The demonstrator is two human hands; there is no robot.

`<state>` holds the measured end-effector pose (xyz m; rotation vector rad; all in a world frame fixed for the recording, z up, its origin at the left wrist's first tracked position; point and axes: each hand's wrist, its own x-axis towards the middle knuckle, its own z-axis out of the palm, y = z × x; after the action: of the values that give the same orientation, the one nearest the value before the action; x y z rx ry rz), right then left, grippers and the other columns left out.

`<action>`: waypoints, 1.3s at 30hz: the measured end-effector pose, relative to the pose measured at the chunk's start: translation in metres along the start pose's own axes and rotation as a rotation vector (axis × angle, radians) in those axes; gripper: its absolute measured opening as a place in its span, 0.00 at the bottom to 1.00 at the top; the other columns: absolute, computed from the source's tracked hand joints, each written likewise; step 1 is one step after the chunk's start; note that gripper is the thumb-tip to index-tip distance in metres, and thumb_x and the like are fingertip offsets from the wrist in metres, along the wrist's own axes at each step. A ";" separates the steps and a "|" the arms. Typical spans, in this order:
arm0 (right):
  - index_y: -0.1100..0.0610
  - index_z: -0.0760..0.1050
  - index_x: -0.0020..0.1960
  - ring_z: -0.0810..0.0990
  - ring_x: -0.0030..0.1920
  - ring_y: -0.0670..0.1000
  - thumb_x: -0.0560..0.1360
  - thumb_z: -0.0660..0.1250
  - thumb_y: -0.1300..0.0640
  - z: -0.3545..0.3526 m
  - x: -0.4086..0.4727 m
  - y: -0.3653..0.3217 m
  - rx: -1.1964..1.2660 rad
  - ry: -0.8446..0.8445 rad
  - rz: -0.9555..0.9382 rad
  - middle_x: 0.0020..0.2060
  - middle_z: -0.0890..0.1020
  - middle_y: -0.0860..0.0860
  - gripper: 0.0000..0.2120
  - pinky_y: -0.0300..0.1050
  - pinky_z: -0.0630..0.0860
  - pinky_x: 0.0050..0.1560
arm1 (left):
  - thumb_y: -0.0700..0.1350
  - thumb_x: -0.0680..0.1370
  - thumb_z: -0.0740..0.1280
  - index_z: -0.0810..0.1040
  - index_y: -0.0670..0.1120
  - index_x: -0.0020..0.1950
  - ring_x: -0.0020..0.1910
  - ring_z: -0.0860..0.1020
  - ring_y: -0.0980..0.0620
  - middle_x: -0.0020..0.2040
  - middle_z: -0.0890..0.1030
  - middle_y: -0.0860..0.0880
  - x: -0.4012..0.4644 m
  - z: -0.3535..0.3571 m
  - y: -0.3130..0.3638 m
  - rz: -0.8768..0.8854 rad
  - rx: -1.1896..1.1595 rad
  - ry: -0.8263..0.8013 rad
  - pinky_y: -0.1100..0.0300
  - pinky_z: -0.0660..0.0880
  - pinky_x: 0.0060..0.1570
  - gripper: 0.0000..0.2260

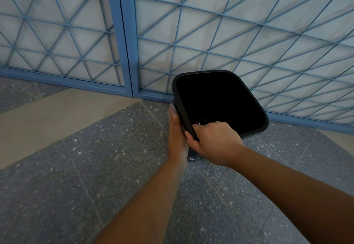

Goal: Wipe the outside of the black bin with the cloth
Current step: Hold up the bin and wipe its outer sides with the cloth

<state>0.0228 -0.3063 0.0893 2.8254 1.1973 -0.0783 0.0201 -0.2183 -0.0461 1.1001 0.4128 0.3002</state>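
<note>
A black bin with a squarish open mouth is tilted toward me above the floor, its inside dark. My right hand grips the near corner of its rim, fingers curled over the edge into the bin. My left hand lies flat against the bin's left outer wall. A pale cloth shows just past its fingertips, pressed between hand and wall. Most of the cloth is hidden under the hand.
A blue metal grille gate with diagonal bars stands close behind the bin. Below lies a speckled grey stone floor with a tan strip on the left.
</note>
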 end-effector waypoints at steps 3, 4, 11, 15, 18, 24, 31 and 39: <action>0.53 0.67 0.40 0.68 0.25 0.49 0.80 0.49 0.42 0.000 0.002 0.001 -0.009 -0.002 0.014 0.25 0.67 0.47 0.19 0.45 0.67 0.30 | 0.85 0.71 0.65 0.68 0.66 0.87 0.89 0.64 0.51 0.89 0.67 0.53 0.004 0.002 0.005 -0.026 -0.065 -0.027 0.40 0.59 0.89 0.47; 0.53 0.67 0.40 0.69 0.25 0.50 0.80 0.49 0.42 0.000 0.001 0.001 -0.008 -0.001 0.014 0.26 0.68 0.47 0.19 0.45 0.68 0.30 | 0.83 0.73 0.64 0.67 0.68 0.87 0.90 0.64 0.52 0.90 0.66 0.55 -0.001 0.005 0.010 -0.001 -0.062 -0.027 0.42 0.58 0.90 0.44; 0.53 0.68 0.41 0.71 0.28 0.52 0.80 0.49 0.43 -0.001 0.001 0.001 -0.002 -0.009 0.007 0.28 0.71 0.49 0.18 0.46 0.71 0.32 | 0.83 0.75 0.63 0.68 0.63 0.87 0.89 0.64 0.53 0.89 0.68 0.55 0.008 0.003 0.008 -0.024 -0.056 0.007 0.43 0.59 0.90 0.44; 0.53 0.67 0.40 0.73 0.28 0.51 0.80 0.49 0.43 -0.001 0.000 0.003 -0.001 -0.006 -0.006 0.28 0.72 0.48 0.18 0.47 0.74 0.33 | 0.65 0.90 0.58 0.64 0.62 0.89 0.88 0.64 0.57 0.90 0.66 0.56 -0.019 0.010 0.020 -0.001 -0.040 0.047 0.54 0.61 0.88 0.27; 0.54 0.70 0.42 0.72 0.28 0.51 0.80 0.49 0.43 0.002 0.001 0.002 -0.001 0.005 -0.015 0.28 0.72 0.49 0.19 0.47 0.73 0.32 | 0.67 0.87 0.62 0.67 0.66 0.85 0.90 0.63 0.52 0.90 0.66 0.53 -0.004 0.007 0.021 0.008 -0.109 -0.021 0.42 0.58 0.90 0.26; 0.53 0.72 0.44 0.77 0.30 0.52 0.80 0.47 0.42 0.003 -0.002 0.005 -0.003 -0.005 -0.038 0.32 0.78 0.49 0.21 0.47 0.75 0.35 | 0.79 0.80 0.60 0.62 0.66 0.89 0.92 0.56 0.51 0.91 0.62 0.56 -0.004 0.005 0.000 0.097 -0.066 -0.071 0.39 0.51 0.91 0.40; 0.54 0.73 0.44 0.76 0.30 0.52 0.80 0.49 0.42 0.002 0.001 0.004 0.001 0.012 -0.016 0.32 0.79 0.50 0.20 0.46 0.73 0.34 | 0.81 0.77 0.63 0.66 0.65 0.88 0.92 0.56 0.51 0.91 0.63 0.55 0.006 0.008 0.012 0.113 -0.060 -0.074 0.41 0.49 0.92 0.41; 0.54 0.74 0.43 0.74 0.29 0.51 0.80 0.50 0.43 0.003 0.000 0.004 -0.003 0.014 -0.004 0.29 0.74 0.49 0.20 0.45 0.71 0.32 | 0.81 0.78 0.58 0.63 0.68 0.88 0.92 0.51 0.55 0.92 0.57 0.59 0.015 0.005 0.009 0.052 -0.006 -0.063 0.43 0.47 0.92 0.40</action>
<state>0.0253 -0.3095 0.0864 2.8256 1.2043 -0.0571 0.0357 -0.2118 -0.0382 1.1126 0.3279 0.3117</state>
